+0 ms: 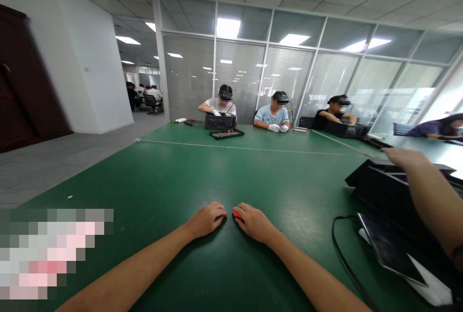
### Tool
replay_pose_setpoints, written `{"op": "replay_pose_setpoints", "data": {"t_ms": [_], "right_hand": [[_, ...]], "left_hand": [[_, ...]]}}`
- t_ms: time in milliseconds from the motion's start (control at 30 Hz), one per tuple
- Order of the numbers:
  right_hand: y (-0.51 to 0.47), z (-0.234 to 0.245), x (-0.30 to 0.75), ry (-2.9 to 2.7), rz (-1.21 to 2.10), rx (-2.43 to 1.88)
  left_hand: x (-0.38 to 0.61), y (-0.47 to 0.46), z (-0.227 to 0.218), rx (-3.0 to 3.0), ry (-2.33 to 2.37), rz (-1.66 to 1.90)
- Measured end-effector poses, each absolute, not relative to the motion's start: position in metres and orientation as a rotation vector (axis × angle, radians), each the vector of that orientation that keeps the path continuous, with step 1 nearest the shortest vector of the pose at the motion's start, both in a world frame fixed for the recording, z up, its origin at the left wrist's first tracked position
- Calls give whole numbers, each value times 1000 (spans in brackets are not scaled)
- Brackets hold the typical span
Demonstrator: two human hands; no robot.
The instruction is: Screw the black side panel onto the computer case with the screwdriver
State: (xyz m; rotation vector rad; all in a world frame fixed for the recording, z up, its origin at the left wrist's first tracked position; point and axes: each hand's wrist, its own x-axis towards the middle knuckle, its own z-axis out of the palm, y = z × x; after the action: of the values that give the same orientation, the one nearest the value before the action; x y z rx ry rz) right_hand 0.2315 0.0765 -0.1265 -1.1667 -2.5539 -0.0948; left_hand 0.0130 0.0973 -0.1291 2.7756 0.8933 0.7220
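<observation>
My left hand (207, 219) rests on the green tabletop (170, 177), its fingers curled closed. Something dark shows under the fingertips, too small to make out. Just across a narrow gap, my right hand (256, 222) also lies on the table and closes over a small orange-and-black object (236, 215). Most of that object is hidden beneath the fingers. The two hands are apart, roughly level with each other.
At the right, a neighbour's arm (419, 177) reaches over a black case (383, 191). Near it lie a dark-screened tablet or phone (388, 249) and a black cable (336, 244). Across the table, people work at a black box (219, 122) and a flat black panel (226, 134).
</observation>
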Motion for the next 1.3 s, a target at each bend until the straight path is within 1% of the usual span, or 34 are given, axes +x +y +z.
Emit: {"op": "replay_pose_setpoints", "data": {"t_ms": [367, 1300], "right_hand": [[79, -131, 232, -2553, -96, -1153], [77, -126, 231, -2552, -142, -1165]], "left_hand": [[12, 99, -131, 2774, 894, 717], [12, 98, -128, 2723, 899, 719]]}}
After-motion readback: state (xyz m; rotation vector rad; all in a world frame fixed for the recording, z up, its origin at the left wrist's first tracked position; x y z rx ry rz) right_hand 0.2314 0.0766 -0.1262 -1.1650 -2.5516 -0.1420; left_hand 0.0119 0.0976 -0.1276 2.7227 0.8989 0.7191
